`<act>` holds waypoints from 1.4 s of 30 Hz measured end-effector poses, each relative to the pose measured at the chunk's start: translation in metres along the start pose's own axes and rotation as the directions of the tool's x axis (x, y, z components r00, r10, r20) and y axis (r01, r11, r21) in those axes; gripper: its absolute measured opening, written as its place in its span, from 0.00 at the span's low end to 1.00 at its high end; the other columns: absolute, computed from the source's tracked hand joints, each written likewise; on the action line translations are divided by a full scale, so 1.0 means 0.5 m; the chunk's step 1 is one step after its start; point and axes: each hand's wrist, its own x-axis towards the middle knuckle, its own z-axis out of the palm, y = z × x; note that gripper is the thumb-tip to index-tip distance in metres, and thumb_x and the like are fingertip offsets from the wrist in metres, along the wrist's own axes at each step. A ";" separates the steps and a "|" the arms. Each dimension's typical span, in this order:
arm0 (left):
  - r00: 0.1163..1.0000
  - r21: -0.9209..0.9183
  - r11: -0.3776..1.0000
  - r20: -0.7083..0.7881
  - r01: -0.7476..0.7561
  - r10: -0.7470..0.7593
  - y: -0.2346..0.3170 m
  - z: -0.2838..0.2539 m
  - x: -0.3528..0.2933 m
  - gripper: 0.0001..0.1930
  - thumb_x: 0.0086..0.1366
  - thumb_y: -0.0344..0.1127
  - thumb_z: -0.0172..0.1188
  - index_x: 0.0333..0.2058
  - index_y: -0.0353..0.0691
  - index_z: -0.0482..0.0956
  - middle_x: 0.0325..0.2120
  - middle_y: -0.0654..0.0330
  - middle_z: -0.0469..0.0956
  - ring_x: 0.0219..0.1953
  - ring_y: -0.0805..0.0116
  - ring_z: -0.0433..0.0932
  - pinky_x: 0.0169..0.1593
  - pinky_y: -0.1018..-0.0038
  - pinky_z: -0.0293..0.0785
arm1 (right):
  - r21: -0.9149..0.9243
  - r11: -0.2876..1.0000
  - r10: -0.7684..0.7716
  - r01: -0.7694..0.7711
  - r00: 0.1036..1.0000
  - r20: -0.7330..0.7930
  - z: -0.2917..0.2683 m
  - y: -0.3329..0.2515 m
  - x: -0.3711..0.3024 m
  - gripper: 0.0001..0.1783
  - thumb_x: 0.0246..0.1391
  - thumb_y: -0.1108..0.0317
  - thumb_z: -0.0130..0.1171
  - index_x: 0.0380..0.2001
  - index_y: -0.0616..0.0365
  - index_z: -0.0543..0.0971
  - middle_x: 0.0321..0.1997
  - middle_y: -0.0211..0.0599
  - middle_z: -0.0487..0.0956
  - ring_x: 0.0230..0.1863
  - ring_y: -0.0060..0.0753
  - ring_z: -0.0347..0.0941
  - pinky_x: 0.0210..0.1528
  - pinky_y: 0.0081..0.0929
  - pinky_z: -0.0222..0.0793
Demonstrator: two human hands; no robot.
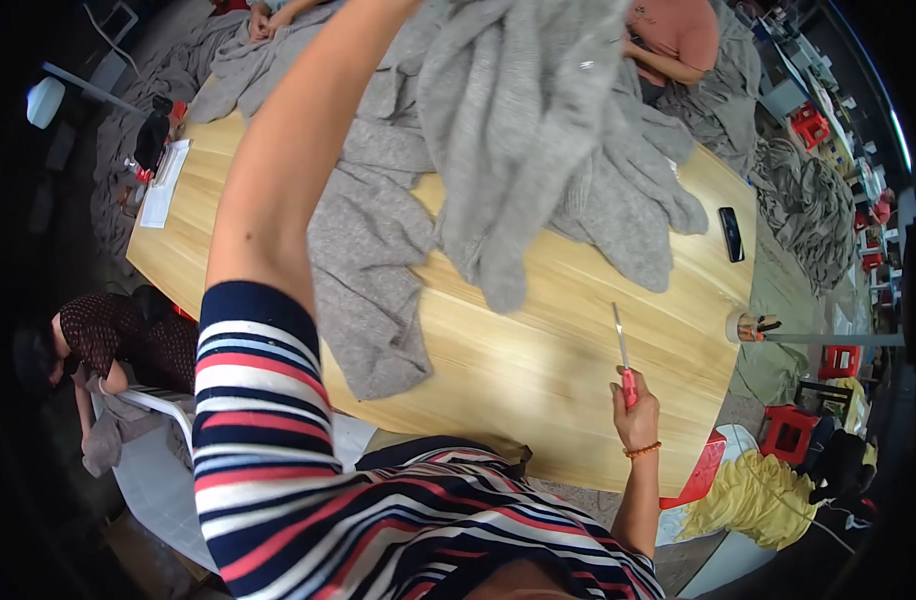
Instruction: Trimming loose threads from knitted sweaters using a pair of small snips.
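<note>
My right hand [636, 415], with a beaded bracelet at its wrist, is closed around the red handle of a slim tool [622, 340]. Its long thin metal shaft points up and away over the wooden table [538, 370]; its exact kind is too small to tell. My left arm [278, 180] stretches far forward, and its hand is cut off by the top edge. Beside that arm a grey knitted garment [498, 130] hangs raised, slightly blurred, its lower folds over the table. Another grey knit piece [373, 270] lies flat under my left forearm.
A black phone [731, 235] and a cup of tools [753, 327] are at the right edge. Papers [165, 185] lie far left. People sit across the table, and one person [118, 340] bends over at left. Red stools [788, 433] and yellow fabric [753, 500] stand right.
</note>
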 end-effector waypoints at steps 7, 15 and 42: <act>0.440 0.894 0.429 0.335 0.131 -0.833 -0.418 -0.402 -0.659 0.58 0.45 0.70 0.68 0.69 0.44 0.55 0.66 0.36 0.56 0.69 0.38 0.53 0.70 0.50 0.52 | 0.002 0.991 -0.129 0.134 0.955 0.268 0.123 -0.119 0.054 0.18 0.57 0.63 0.60 0.49 0.53 0.74 0.36 0.52 0.81 0.35 0.58 0.78 0.38 0.46 0.75; 0.249 0.615 0.699 0.659 0.364 -0.710 -0.134 -0.435 -1.025 0.33 0.59 0.47 0.64 0.53 0.25 0.66 0.37 0.33 0.79 0.42 0.38 0.79 0.48 0.54 0.75 | 0.008 0.972 -0.220 0.236 0.893 0.392 0.157 -0.153 0.071 0.17 0.57 0.63 0.59 0.49 0.53 0.74 0.39 0.51 0.81 0.38 0.58 0.78 0.40 0.45 0.75; 0.317 0.425 0.884 0.881 -0.198 -0.352 0.242 -0.508 -1.377 0.44 0.50 0.21 0.53 0.68 0.59 0.61 0.71 0.54 0.51 0.70 0.39 0.51 0.65 0.36 0.51 | -0.288 0.950 -0.073 0.120 0.983 0.169 0.204 0.238 -0.042 0.35 0.52 0.57 0.64 0.63 0.45 0.66 0.66 0.37 0.66 0.56 0.45 0.74 0.56 0.44 0.69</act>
